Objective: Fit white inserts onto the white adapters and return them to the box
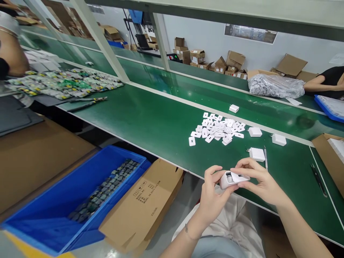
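Observation:
My left hand (214, 195) grips a white charger housing (227, 180) by its left side, above my lap at the bench's front edge. The housing's end is open and shows its inside. Between the fingers of my right hand (259, 179) is a white cover plate (239, 177), held tilted against the housing's opening. Beyond the hands lies a pile of white cover plates (219, 129) on the green bench (150, 122). White chargers with prongs (257, 154) stand right of the pile, one beside a thin pen-like tool (266, 157).
Black tweezers (318, 180) lie at the right. A blue bin (80, 236) of circuit boards and a cardboard box (142, 200) stand below the bench at left. Many boards (67, 84) cover its far left. Metal posts (99, 39) rise from it. Other people's arms show at both sides.

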`<state>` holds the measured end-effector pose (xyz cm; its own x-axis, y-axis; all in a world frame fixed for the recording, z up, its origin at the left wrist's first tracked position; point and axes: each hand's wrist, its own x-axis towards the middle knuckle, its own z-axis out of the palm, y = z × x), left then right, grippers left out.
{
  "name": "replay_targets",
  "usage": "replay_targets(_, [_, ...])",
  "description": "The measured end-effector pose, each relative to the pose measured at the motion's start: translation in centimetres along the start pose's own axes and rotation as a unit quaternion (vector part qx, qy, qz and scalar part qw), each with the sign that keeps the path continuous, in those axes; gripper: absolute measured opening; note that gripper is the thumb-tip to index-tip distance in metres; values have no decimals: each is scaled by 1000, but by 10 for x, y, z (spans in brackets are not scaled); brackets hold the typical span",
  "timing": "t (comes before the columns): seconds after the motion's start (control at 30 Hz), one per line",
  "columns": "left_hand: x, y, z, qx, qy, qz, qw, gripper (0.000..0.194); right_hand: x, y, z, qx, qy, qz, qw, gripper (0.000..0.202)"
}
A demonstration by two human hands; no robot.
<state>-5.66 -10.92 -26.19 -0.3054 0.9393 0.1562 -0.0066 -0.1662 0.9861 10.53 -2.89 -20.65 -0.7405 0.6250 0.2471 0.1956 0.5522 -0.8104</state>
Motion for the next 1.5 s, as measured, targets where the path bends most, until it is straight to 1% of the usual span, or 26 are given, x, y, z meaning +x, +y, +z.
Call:
replay_targets(0.1, [0,1,0,-2,-7,4,1000,50,-4,-1,-4,6,-12,16,1000,34])
replay_targets(0.27, [0,3,1,1,-13,18,1000,48,-9,-1,-4,62,25,23,998,27])
replay_targets(0.33, [0,4,2,-10,-13,8,1000,49,-9,-3,-2,57,27,18,998,28])
replay_targets(0.47, [1,4,1,-28,-6,-23,999,51,-13,-3,2,13,29,2,999,36])
replay_targets(0.5, [1,4,0,-30,-4,-26,999,51,-15,-3,3,0,43,0,999,37])
replay_targets(0.57, [1,3,-1,-35,-4,-25,999,51,-18,0,6,-21,94,-5,995,38])
replay_targets(0.63, [0,2,-1,-31,-4,-19,999,51,-20,2,9,-24,148,-14,989,39])
replay_targets(0.67, [0,2,-1,-24,-4,-12,1000,51,-20,2,11,-16,163,-22,986,40])
replay_targets(0.73, [-1,2,-1,-1,-1,10,1000,50,-19,1,15,5,167,-40,985,40])
replay_targets(0.8, [-2,2,0,21,-1,39,999,50,-17,-1,19,21,152,-52,987,38])
replay_targets(0.93, [-3,-1,1,67,-13,101,993,46,-14,-3,24,33,133,-48,989,34])
replay_targets(1.07, [-2,-10,1,104,-4,228,968,45,-15,-3,23,32,119,-52,991,34])
replay_targets(1.13, [-2,-13,1,112,-2,276,954,45,-16,-3,20,35,113,-55,992,34])
replay_targets(1.3, [-1,-11,1,131,6,316,940,48,-20,-4,15,36,121,-42,991,35])
replay_targets(1.37, [2,-6,0,139,-9,342,929,49,-21,-6,14,35,115,-36,992,35])
replay_targets(1.5, [7,4,-1,154,-78,393,903,39,-22,-10,14,64,90,-31,993,28])
